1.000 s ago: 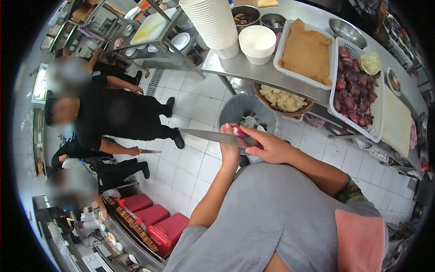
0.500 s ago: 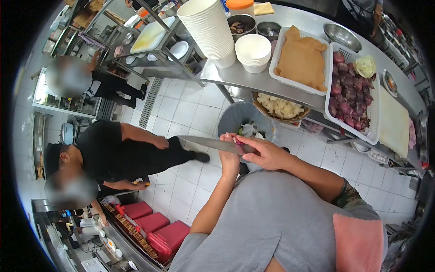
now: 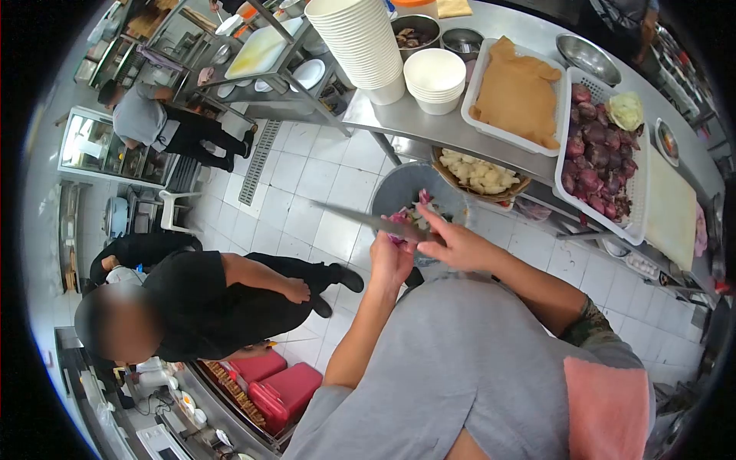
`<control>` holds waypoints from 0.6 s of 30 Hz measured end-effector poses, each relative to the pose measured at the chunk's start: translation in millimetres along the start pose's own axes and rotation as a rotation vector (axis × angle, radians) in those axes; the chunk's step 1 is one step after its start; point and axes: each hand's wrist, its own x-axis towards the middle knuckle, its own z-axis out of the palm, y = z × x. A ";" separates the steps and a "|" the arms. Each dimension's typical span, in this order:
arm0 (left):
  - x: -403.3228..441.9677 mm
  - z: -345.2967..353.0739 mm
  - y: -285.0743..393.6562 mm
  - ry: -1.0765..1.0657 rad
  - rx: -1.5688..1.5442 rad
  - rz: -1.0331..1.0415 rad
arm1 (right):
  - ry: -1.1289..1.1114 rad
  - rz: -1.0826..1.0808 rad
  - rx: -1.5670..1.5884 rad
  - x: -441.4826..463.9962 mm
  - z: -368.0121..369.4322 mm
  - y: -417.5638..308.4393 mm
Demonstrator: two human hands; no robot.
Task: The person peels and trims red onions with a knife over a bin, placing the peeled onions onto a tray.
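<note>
My left hand (image 3: 391, 261) is closed around a red onion (image 3: 395, 238), mostly covered by the fingers and the blade. My right hand (image 3: 466, 250) grips a large kitchen knife (image 3: 356, 217), its long blade pointing left across the onion, with the handle hidden in the palm. Both hands are in front of my body, over the near side of a grey bin (image 3: 381, 201). Pale scraps and pinkish onion skin show in or above the bin.
Right of the bin, a steel table (image 3: 429, 132) bears stacked white tubs (image 3: 356, 46), a tray of brown sheets (image 3: 515, 92), a basket of red onions (image 3: 596, 157) and a cutting board (image 3: 673, 203). A co-worker in black (image 3: 207, 299) stands close on the left.
The knife has tilted, its tip now higher than its handle. More pink onion skin shows near my hands. The co-worker in black has shifted, and another person in black shows behind.
</note>
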 end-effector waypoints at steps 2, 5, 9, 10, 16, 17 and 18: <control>-0.8 3.9 -7.2 -0.005 -0.063 -0.003 | -0.031 -0.072 -0.080 -3.9 4.5 -6.6; -2.4 7.6 -8.8 -0.021 -0.059 -0.067 | 0.028 -0.149 -0.120 -1.2 10.2 -4.1; -17.1 35.1 -2.0 0.054 -0.049 -0.055 | 0.091 -0.232 -0.109 0.6 13.0 5.2; -12.4 29.6 -4.0 0.062 -0.101 -0.068 | 0.092 -0.228 -0.092 0.9 11.8 6.0; -8.8 10.9 3.6 -0.021 -0.022 -0.096 | 0.127 -0.240 0.182 8.2 13.0 21.3; -6.6 10.9 3.8 -0.034 0.021 -0.077 | 0.133 -0.228 0.212 9.4 10.9 22.1; -5.3 10.4 4.9 -0.046 0.062 -0.057 | 0.095 -0.032 0.269 7.3 2.6 8.7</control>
